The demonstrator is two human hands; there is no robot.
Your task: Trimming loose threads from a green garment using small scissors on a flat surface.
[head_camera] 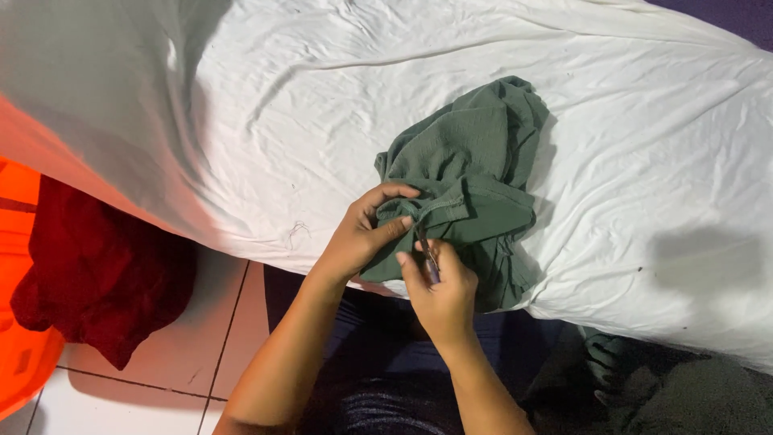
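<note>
A crumpled green garment [475, 169] lies on a bed covered by a white sheet [322, 105], near the bed's front edge. My left hand [362, 234] pinches a fold of the green fabric between thumb and fingers. My right hand [439, 294] sits just below it, closed on a thin dark cord or strip [427, 251] that hangs from the garment. Both hands touch the cloth at the same spot. What the thin strip is exactly cannot be made out.
An orange basket [20, 322] stands on the tiled floor [161, 387] at the left, with a dark red cloth [88, 274] draped over its rim. Dark fabric [660, 387] lies at the lower right beside my legs.
</note>
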